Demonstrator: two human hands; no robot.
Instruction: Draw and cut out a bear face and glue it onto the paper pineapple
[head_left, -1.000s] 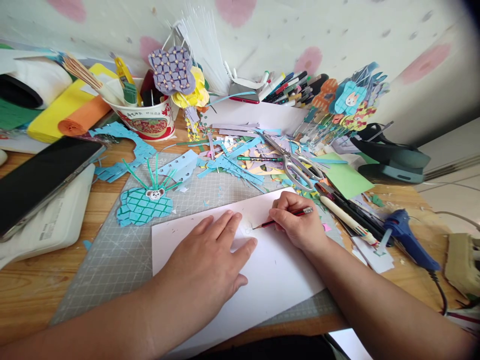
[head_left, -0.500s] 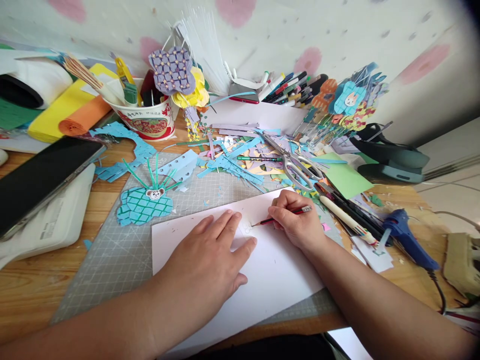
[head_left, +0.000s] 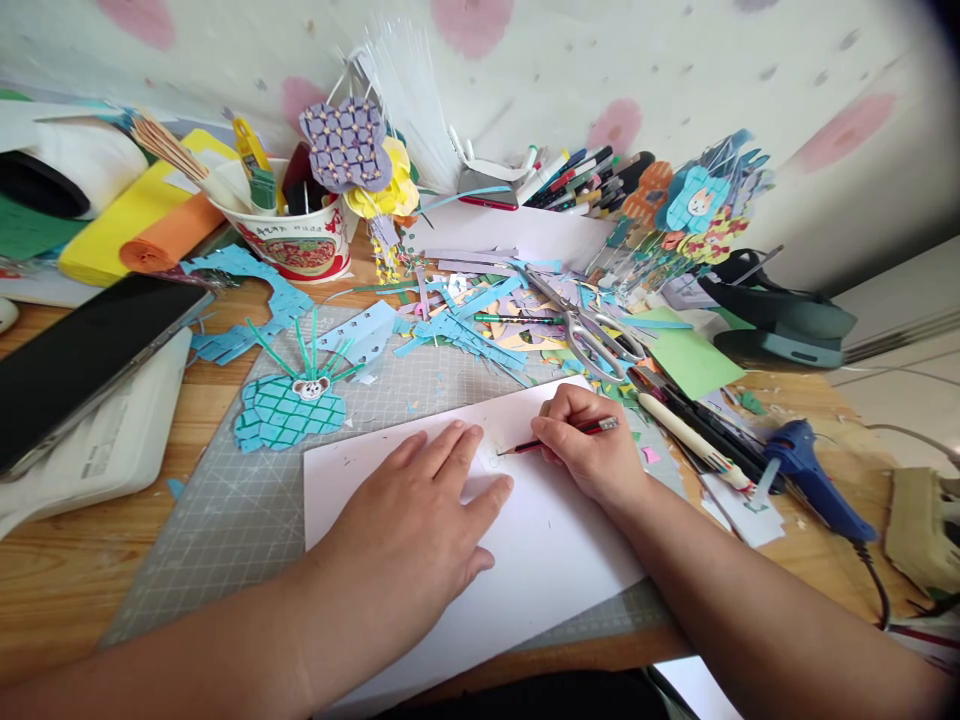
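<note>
A sheet of white paper point(head_left: 555, 560) lies at a slant on the grey cutting mat point(head_left: 217, 520). My left hand point(head_left: 420, 510) rests flat on the paper with its fingers stretched out. In my right hand point(head_left: 589, 440) is a red and black pencil point(head_left: 529, 446), held in a writing grip. The pencil's tip touches the paper, just right of my left fingertips, beside a small faint drawing point(head_left: 493, 462). Left of the paper's top edge sits a blue paper cutout point(head_left: 291, 412) with green lines, green stalks and a small animal face.
Behind the paper lie paper scraps point(head_left: 480, 310) and scissors point(head_left: 589, 325). A blue glue gun point(head_left: 821, 480) and several pens point(head_left: 694, 430) are on the right. A phone point(head_left: 97, 350) leans at the left, near a paper tub point(head_left: 304, 250) of tools.
The pencil tip has shifted slightly left on the paper, and my right hand has moved a little with it. My left hand stays in place.
</note>
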